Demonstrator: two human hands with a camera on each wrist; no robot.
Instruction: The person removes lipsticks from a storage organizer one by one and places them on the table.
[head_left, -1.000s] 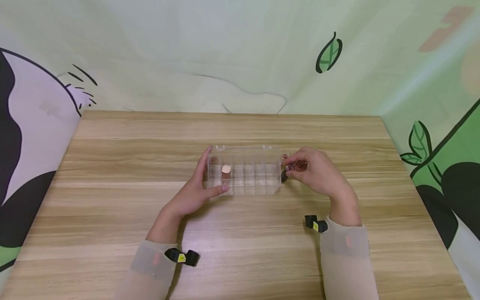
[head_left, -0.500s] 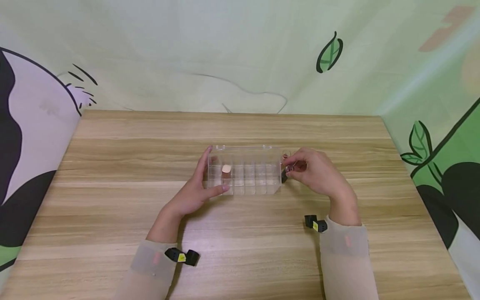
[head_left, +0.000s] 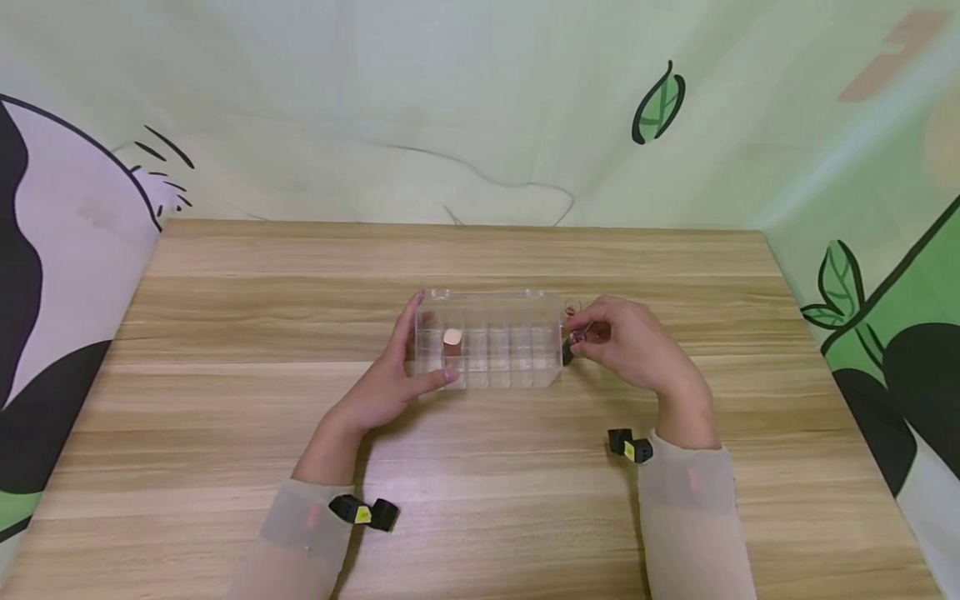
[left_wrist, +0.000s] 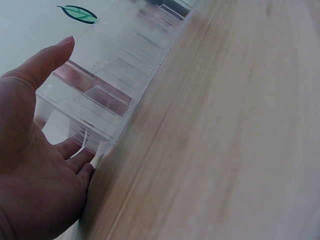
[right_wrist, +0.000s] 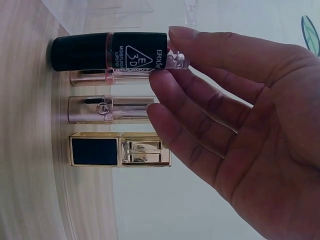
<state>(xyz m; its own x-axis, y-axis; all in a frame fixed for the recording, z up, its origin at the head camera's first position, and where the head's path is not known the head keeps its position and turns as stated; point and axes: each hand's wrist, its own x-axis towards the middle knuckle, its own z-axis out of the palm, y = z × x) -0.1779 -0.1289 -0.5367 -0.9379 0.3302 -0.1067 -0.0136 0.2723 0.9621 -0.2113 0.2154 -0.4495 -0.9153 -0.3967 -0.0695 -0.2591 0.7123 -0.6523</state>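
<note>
A clear compartment organizer [head_left: 510,358] stands mid-table in the head view. My left hand [head_left: 375,392] grips its left end, thumb along the front and other fingers around the side and back. A pink-toned lipstick [head_left: 452,343] with a pale top stands upright in a left-hand compartment. Beside the organizer's right end, my right hand [head_left: 637,346] pinches a black lipstick [right_wrist: 110,51] by its clear top between thumb and fingertips. The lipstick is roughly upright; whether its base touches the table is unclear.
Behind the black lipstick, the right wrist view shows other lipsticks standing in a row: a pink-and-clear lipstick [right_wrist: 125,110], another partly hidden, and a black-and-gold lipstick [right_wrist: 95,152]. My right hand mostly covers them in the head view. A printed cloth [head_left: 300,108] hangs behind the wooden table [head_left: 480,517].
</note>
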